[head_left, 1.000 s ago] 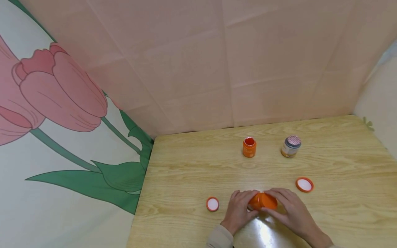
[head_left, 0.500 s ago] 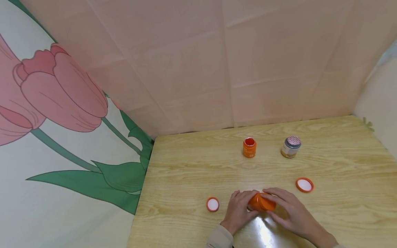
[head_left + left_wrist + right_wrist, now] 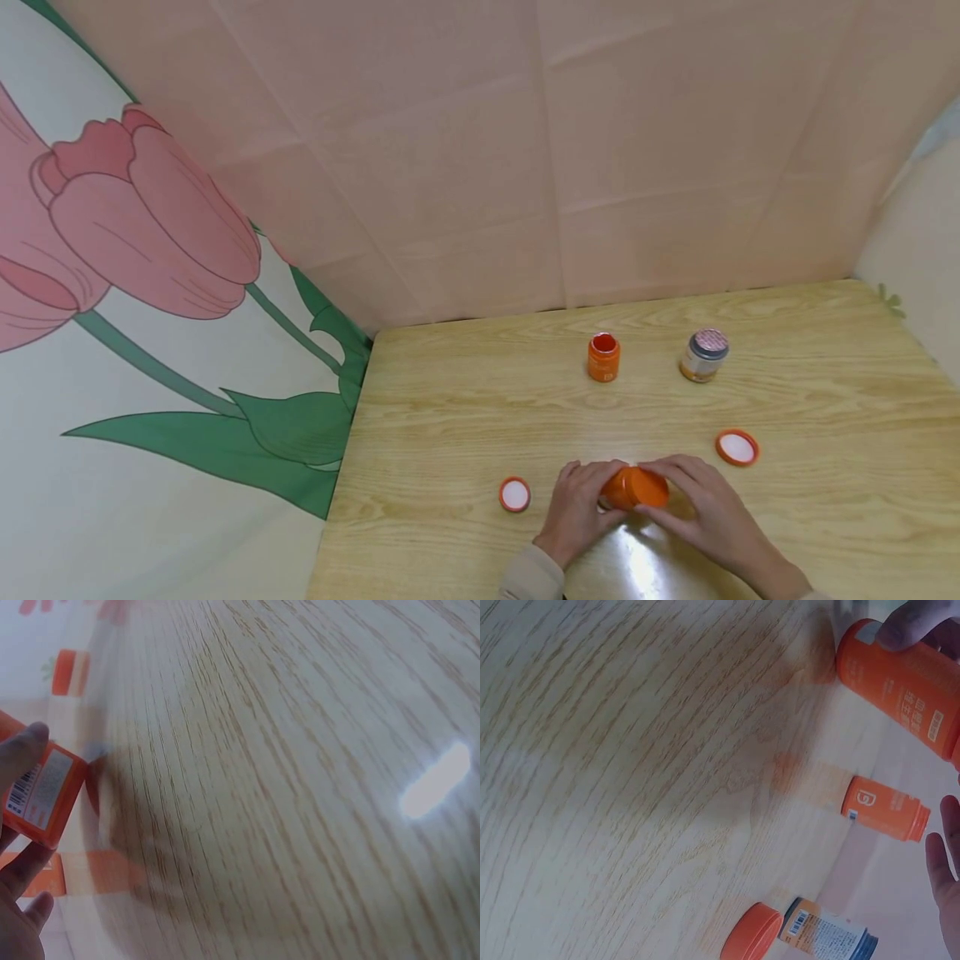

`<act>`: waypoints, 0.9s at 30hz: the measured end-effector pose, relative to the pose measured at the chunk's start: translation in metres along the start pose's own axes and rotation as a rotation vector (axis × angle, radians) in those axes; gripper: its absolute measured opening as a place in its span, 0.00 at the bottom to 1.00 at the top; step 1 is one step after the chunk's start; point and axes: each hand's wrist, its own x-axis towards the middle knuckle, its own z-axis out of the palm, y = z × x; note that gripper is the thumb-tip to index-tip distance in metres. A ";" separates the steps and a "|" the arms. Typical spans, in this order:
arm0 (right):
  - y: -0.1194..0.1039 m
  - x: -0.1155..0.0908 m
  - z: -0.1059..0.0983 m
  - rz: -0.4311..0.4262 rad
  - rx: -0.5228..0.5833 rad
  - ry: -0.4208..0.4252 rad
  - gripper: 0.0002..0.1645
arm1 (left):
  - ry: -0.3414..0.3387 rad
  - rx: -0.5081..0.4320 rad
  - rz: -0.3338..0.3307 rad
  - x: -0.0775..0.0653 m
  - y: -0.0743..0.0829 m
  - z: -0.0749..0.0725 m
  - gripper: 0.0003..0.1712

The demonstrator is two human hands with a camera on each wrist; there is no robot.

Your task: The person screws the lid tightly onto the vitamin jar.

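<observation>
Head view: your left hand (image 3: 579, 502) grips the orange jar (image 3: 617, 490) while your right hand (image 3: 705, 512) pinches its cap (image 3: 652, 488); around it, an open jar (image 3: 603, 363) stands at twelve o'clock, grey-topped jar (image 3: 702, 364) one, large lid (image 3: 737, 448) two, small lid (image 3: 514, 495) nine.

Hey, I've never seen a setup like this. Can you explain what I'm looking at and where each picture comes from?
There's no robot here, just a person working bare-handed. One picture comes from a camera on the head, looking forward and down; the other two come from cameras on the wrists. The left hand grips an orange jar, while the right hand pinches it near the top. On the wooden table, a second orange jar and a grey-and-white jar stand farther back. A smaller lid lies to the left, a larger lid to the right.
</observation>
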 end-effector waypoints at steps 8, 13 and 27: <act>0.001 0.000 0.000 -0.078 0.043 0.019 0.34 | -0.006 0.004 -0.003 0.000 0.000 -0.002 0.39; 0.003 0.000 0.002 -0.122 0.048 0.022 0.31 | -0.004 0.001 -0.003 0.000 -0.001 -0.002 0.40; -0.003 0.001 0.004 -0.037 0.012 0.063 0.31 | -0.034 -0.019 -0.026 0.001 0.001 -0.003 0.39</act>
